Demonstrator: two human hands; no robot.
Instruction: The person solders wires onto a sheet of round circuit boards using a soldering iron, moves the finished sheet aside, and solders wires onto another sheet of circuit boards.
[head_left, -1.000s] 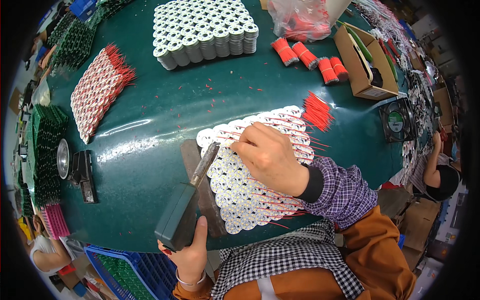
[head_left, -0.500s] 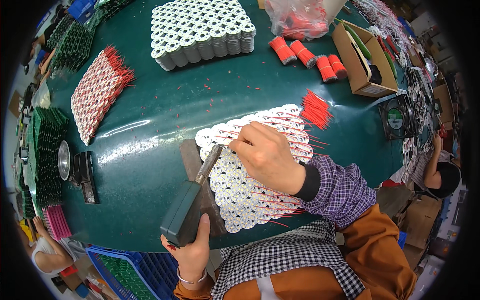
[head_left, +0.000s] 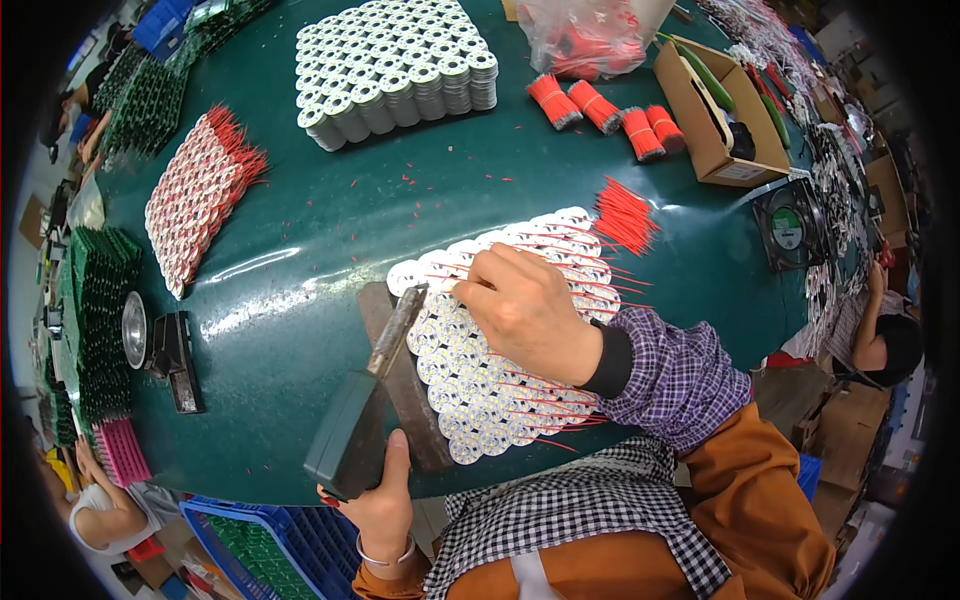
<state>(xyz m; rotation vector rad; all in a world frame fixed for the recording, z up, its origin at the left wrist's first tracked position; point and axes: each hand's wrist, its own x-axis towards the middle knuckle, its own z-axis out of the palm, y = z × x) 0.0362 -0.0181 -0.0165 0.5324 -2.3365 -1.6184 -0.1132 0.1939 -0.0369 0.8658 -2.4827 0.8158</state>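
My left hand (head_left: 378, 505) is wrapped round the handle of a dark green soldering gun (head_left: 345, 435), whose metal barrel points up and away. Its tip is at the upper left of a block of round white LED boards (head_left: 460, 365) laid edge to edge in rows. Over those boards, my right hand (head_left: 525, 310) is closed in a pinch close to the tip, on what looks like a thin red wire; the fingers partly hide it. Red wires (head_left: 545, 405) trail rightward from several boards. A flat metal bar (head_left: 405, 385) lies along the block's left side.
Loose red wires (head_left: 626, 216) lie beyond the block, near tied wire bundles (head_left: 597, 107) and a cardboard box (head_left: 720, 150). Stacked white discs (head_left: 395, 75) stand at the back. Wired boards (head_left: 195, 205) lie left, above a black stand (head_left: 178, 360). A small fan (head_left: 788, 228) sits right.
The soldering gun has shifted left and slightly toward me, its tip moving off a little from my right fingertips. My right hand stays pinched over the boards; the view has shifted slightly.
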